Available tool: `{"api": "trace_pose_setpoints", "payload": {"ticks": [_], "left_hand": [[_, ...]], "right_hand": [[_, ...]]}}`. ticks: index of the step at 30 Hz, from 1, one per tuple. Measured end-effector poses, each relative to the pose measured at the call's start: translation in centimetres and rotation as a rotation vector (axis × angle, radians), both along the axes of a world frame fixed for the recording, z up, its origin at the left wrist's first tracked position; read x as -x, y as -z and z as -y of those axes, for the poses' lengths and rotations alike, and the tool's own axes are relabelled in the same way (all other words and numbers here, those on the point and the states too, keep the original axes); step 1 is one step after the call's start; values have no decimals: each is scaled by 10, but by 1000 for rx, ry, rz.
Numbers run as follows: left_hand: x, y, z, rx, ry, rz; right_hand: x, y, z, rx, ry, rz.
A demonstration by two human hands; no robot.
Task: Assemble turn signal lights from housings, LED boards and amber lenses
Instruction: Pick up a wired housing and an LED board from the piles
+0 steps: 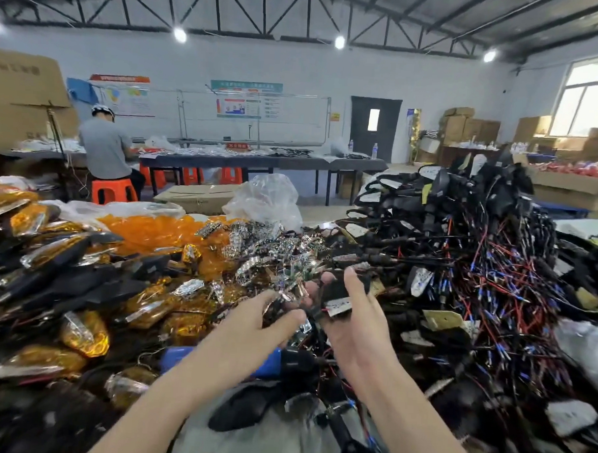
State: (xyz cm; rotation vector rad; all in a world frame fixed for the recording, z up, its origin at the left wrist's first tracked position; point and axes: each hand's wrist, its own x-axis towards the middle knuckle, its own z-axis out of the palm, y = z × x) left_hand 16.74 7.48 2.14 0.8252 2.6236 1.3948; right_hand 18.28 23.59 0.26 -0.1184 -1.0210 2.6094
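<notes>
My right hand (351, 328) grips a black housing (336, 293) with a white label, thumb over its top and fingers curled behind it. My left hand (252, 330) is just left of it, thumb and fingers curled around a small shiny LED board (287, 296). Behind my hands lies a heap of silvery LED boards (272, 249). Loose amber lenses (160, 230) are piled at the back left. Finished amber lights with black bodies (82, 285) cover the left side. A tall heap of black housings with red and blue wires (478, 254) fills the right.
A clear plastic bag (268, 197) stands behind the boards. A blue cylinder (182, 356) lies under my left wrist. A person in grey sits on an orange stool (112, 190) at a far table (259, 159). Cardboard boxes (573, 190) stand at the far right.
</notes>
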Motion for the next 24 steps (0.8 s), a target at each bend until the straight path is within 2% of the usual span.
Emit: {"api": "trace_pose_setpoints", "payload": {"ticks": [5, 9, 14, 16, 18, 21, 24], "left_hand": [[5, 19, -11, 134, -87, -279], [10, 30, -16, 393, -178, -699], [26, 18, -11, 462, -120, -922], [28, 14, -7, 508, -107, -940], [25, 18, -6, 507, -104, -879], [13, 42, -10, 424, -103, -738], [5, 65, -22, 328, -144, -687]], "right_hand": [[-1, 22, -15, 110, -165, -8], [-2, 35, -21, 97, -184, -51], [-2, 39, -25, 48, -205, -77], [-3, 40, -26, 17, -212, -87], [-4, 42, -26, -3, -219, -93], [-3, 46, -24, -21, -202, -61], [0, 49, -23, -58, -159, -33]]}}
